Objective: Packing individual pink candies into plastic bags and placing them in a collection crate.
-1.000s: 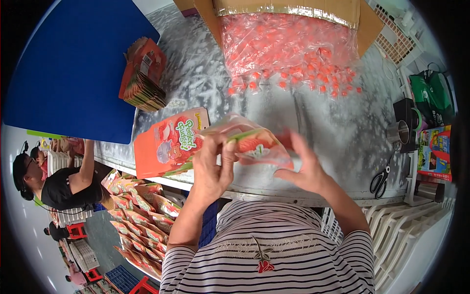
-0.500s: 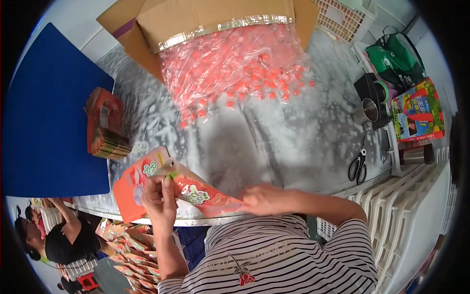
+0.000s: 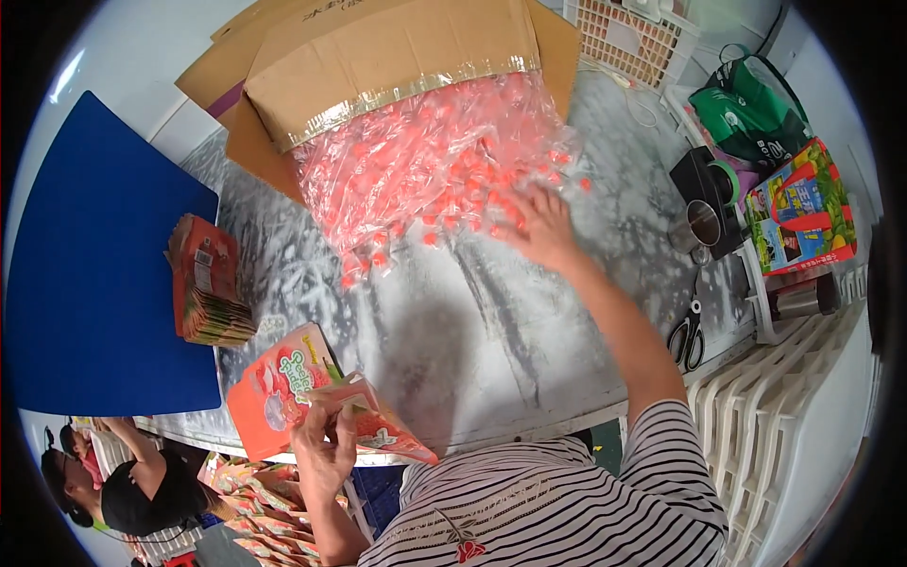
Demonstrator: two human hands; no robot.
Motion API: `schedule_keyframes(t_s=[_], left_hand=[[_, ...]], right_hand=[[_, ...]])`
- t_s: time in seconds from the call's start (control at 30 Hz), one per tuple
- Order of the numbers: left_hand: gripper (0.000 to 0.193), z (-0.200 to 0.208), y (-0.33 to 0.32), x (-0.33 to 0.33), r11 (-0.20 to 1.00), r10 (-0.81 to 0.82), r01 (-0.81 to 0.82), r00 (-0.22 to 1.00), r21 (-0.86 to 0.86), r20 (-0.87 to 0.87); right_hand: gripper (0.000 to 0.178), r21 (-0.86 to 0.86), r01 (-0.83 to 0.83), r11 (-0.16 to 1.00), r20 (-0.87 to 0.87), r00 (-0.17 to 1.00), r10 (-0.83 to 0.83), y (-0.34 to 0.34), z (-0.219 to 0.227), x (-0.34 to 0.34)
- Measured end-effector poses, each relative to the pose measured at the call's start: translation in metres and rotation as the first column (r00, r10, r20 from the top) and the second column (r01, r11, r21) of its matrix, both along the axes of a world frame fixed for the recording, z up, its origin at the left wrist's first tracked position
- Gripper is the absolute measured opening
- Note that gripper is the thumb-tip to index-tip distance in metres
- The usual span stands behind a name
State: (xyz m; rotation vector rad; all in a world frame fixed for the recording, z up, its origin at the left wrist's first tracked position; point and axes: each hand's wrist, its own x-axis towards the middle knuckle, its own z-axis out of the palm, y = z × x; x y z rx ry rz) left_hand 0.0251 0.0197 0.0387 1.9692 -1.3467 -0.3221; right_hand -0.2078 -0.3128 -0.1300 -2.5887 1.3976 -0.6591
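My left hand (image 3: 324, 439) pinches the top of a red and green printed pouch (image 3: 395, 430) at the table's near edge. Beside and partly under it lie other flat red pouches (image 3: 253, 408). Farther off, my right hand (image 3: 545, 231) reaches over the near right side of a heap of small red pieces in clear wrappers (image 3: 397, 165). Its fingers are spread, the tips at the loose pieces, and no piece shows in its grasp. The heap spills out of a cardboard box (image 3: 397, 57) tipped on its side.
A stack of pouches (image 3: 219, 317) stands by a blue board (image 3: 104, 274) on the left. At right are scissors (image 3: 688, 338), a metal cup (image 3: 699, 225), a green bag (image 3: 746, 113) and white crates (image 3: 746, 416). Another person (image 3: 142, 491) is at lower left.
My right hand has let go of the pouch's side and moved forward to the wrapped red pieces. My left hand still holds the pouch, which now stands more folded toward me.
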Motion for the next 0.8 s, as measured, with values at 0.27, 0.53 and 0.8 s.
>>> schedule_keyframes(t_s=[0.27,0.53,0.8], left_hand=[[0.016,0.018,-0.006,0.013,0.997,0.025,-0.019,0.997,0.081,-0.067],[0.008,-0.008,-0.001,-0.004,0.951,-0.238,0.24,0.971,0.196,-0.031],[0.009,-0.021,-0.002,-0.014,0.938,-0.299,0.306,0.952,0.161,-0.065]], right_hand=[[0.052,0.242,-0.266,0.933,0.364,0.916,0.167,0.111,-0.001,-0.003],[0.024,0.543,-0.185,0.819,0.749,0.548,-0.372,0.105,-0.005,-0.063],[0.022,0.603,-0.16,0.781,0.703,0.569,-0.426,0.089,-0.013,-0.054]])
